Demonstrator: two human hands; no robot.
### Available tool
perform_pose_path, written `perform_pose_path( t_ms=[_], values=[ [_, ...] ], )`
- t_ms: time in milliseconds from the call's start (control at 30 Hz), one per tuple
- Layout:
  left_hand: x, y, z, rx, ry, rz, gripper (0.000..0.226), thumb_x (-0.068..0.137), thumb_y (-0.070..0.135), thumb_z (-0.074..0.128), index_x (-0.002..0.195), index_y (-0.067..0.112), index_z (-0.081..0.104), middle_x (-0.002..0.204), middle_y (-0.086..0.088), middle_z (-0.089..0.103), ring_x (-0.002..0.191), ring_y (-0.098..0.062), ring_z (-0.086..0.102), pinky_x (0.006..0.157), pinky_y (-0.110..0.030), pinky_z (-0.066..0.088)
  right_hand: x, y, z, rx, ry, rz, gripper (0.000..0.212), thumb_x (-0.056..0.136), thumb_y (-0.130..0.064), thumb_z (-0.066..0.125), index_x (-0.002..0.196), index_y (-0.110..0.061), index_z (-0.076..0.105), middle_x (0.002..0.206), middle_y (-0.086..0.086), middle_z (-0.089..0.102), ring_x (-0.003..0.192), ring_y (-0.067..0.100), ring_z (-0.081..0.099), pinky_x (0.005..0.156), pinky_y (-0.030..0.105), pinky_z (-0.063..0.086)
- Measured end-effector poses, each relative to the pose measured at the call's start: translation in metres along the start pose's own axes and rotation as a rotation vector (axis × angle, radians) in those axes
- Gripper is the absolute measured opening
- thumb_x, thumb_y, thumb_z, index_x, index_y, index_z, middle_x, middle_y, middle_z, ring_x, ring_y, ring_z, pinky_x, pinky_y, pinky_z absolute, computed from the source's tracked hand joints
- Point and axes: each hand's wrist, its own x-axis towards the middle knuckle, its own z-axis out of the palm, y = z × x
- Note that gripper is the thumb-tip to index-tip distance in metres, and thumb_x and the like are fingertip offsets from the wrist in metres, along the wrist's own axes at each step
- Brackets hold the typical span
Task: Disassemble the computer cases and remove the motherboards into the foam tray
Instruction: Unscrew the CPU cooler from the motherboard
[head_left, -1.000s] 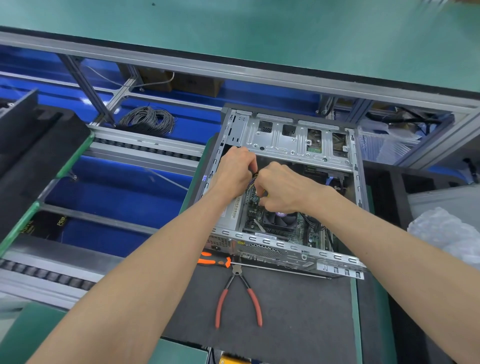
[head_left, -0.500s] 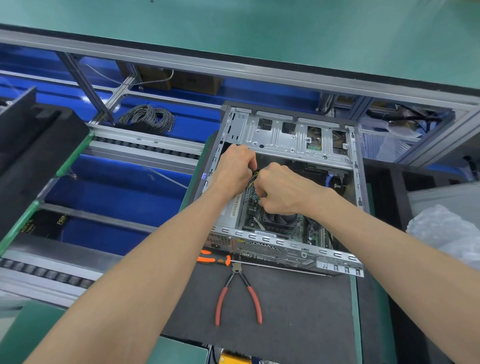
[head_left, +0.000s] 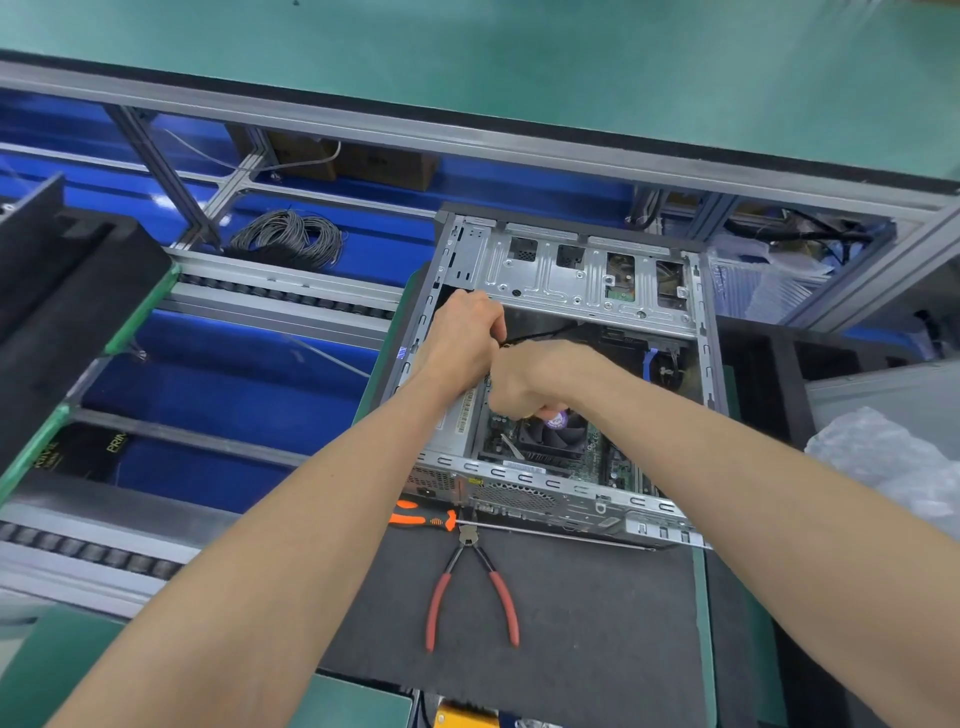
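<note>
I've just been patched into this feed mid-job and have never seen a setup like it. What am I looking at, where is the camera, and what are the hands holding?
There is no robot here: a person works bare-handed, and the one camera sits on their head, looking forward and down along both forearms.

In the middle lies an open computer case on a dark foam mat. Inside it you can see the motherboard with its cooler fan.

Both hands are inside the case. The left hand and right hand have curled fingers, close together, apparently gripping a dark cable; what exactly the fingers hold is hidden.

On the mat in front of the case lie red-handled pliers and an orange-handled screwdriver, both untouched. A black foam tray sits far left.
</note>
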Motion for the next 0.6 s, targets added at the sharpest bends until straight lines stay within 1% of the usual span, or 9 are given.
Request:
perform_pose_path(
  t_ms=[67,100,200,267,300,367,467,533,600],
  values=[
    [0.001,0.001,0.000,-0.004,0.001,-0.008,0.027,0.081,-0.010,0.057,0.081,0.014,0.068,0.089,0.003,0.054,0.097,-0.019,0.049,0.080,-0.025,0.038,0.000,-0.002,0.004,-0.070,0.019,-0.007,0.017,0.089,-0.014,0.045,0.075,-0.010,0.054,0.075,0.004,0.056,0.064,0.020,0.053,0.062,0.034,0.046],
    [0.003,0.001,-0.001,0.006,-0.005,-0.008,0.025,0.082,-0.009,0.058,0.082,0.014,0.069,0.091,0.002,0.056,0.099,-0.020,0.050,0.080,-0.025,0.039,-0.002,-0.001,0.007,-0.142,0.079,-0.031,0.015,0.088,-0.017,0.048,0.073,-0.014,0.049,0.077,0.002,0.052,0.065,0.019,0.051,0.062,0.036,0.042],
    [0.005,0.002,-0.002,0.051,-0.051,-0.011,0.018,0.086,-0.002,0.062,0.088,0.014,0.072,0.100,-0.003,0.063,0.104,-0.023,0.051,0.081,-0.024,0.038,-0.007,0.001,0.019,-0.578,0.346,-0.305,0.031,0.082,-0.022,0.058,0.067,-0.020,0.030,0.067,-0.002,0.039,0.056,0.017,0.039,0.058,0.035,0.032],
    [0.004,0.001,-0.001,0.051,-0.056,-0.019,0.020,0.086,-0.003,0.060,0.087,0.014,0.072,0.102,-0.003,0.063,0.105,-0.022,0.051,0.083,-0.025,0.039,-0.011,0.004,0.022,-0.690,0.417,-0.431,0.038,0.079,-0.022,0.062,0.065,-0.020,0.027,0.061,-0.003,0.035,0.051,0.017,0.034,0.053,0.032,0.029],
    [0.003,0.001,-0.001,0.043,-0.045,-0.021,0.021,0.086,-0.004,0.060,0.086,0.014,0.071,0.101,-0.003,0.064,0.104,-0.022,0.051,0.084,-0.027,0.041,-0.012,0.006,0.022,-0.674,0.409,-0.415,0.035,0.079,-0.022,0.063,0.066,-0.019,0.030,0.061,-0.003,0.035,0.052,0.018,0.037,0.052,0.032,0.027],
    [0.000,0.002,-0.003,0.017,-0.014,-0.022,0.023,0.085,-0.006,0.059,0.085,0.013,0.070,0.099,-0.003,0.064,0.104,-0.023,0.052,0.088,-0.031,0.044,-0.009,0.010,0.021,-0.532,0.345,-0.270,0.024,0.080,-0.024,0.060,0.070,-0.015,0.039,0.068,-0.003,0.041,0.059,0.019,0.045,0.054,0.032,0.031],
    [-0.001,0.002,-0.004,-0.021,0.019,-0.003,0.029,0.083,-0.013,0.052,0.085,0.010,0.071,0.098,-0.007,0.065,0.102,-0.025,0.052,0.089,-0.036,0.045,-0.005,0.008,0.012,-0.208,0.108,-0.007,0.015,0.086,-0.024,0.044,0.073,-0.018,0.048,0.083,0.000,0.052,0.067,0.017,0.049,0.062,0.036,0.037],
    [-0.001,0.002,-0.003,-0.017,0.020,-0.005,0.028,0.084,-0.012,0.053,0.083,0.010,0.071,0.097,-0.007,0.065,0.102,-0.025,0.052,0.087,-0.034,0.045,-0.001,0.006,0.009,-0.196,0.063,0.006,0.014,0.088,-0.021,0.042,0.080,-0.016,0.053,0.087,0.001,0.052,0.072,0.019,0.051,0.066,0.037,0.038],
    [0.002,0.004,-0.003,0.019,-0.007,-0.006,0.018,0.087,-0.002,0.059,0.083,0.012,0.070,0.098,-0.006,0.064,0.102,-0.024,0.052,0.084,-0.029,0.043,-0.002,0.001,0.010,-0.352,0.161,-0.067,0.010,0.087,-0.021,0.048,0.081,-0.016,0.053,0.081,0.000,0.049,0.067,0.019,0.049,0.059,0.036,0.033]
  ],
)
